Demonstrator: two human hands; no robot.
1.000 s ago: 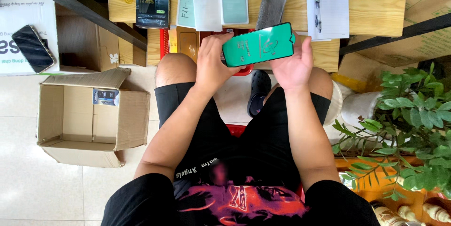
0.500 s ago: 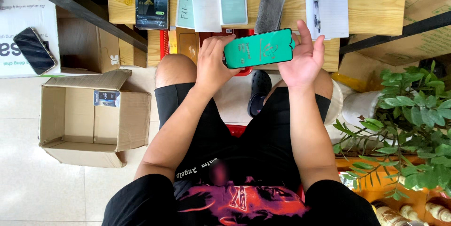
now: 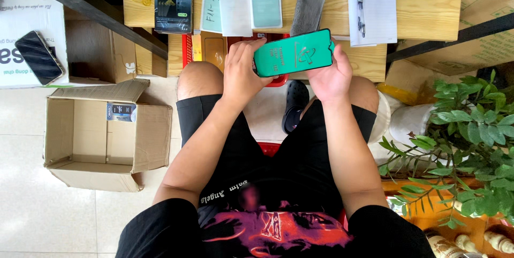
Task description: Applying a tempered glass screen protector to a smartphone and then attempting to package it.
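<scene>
Green-backed and black-rimmed, the screen protector (image 3: 293, 53) is a thin flat sheet held level above the person's knees, in front of the wooden bench (image 3: 417, 9) and over the red basket (image 3: 276, 80) on the floor. Left hand (image 3: 243, 73) closes on its left short end, thumb underneath and fingers curled over the top edge; right hand (image 3: 331, 73) cups the right short end from below, fingers wrapped round the far edge. Both hands are thus narrowly closed on the same sheet, one at each end. Judged by its look, the sheet is very light, stiff rather than floppy, smooth and slippery on its faces, and brittle if it is glass: bending or a drop onto the tiled floor (image 3: 32, 220) would likely crack it. Holding by the edges or the short ends, as shown, keeps fingertips off the faces and spreads the load; a pinch at a single corner would invite flexing. On the bench lie more flat packets (image 3: 172, 1) and a white sheet of paper (image 3: 372, 11). To the left stands an open cardboard box (image 3: 101, 135), with a phone (image 3: 39, 57) resting on a white carton (image 3: 37, 17) beyond it; a potted plant (image 3: 460, 129) stands to the right.
</scene>
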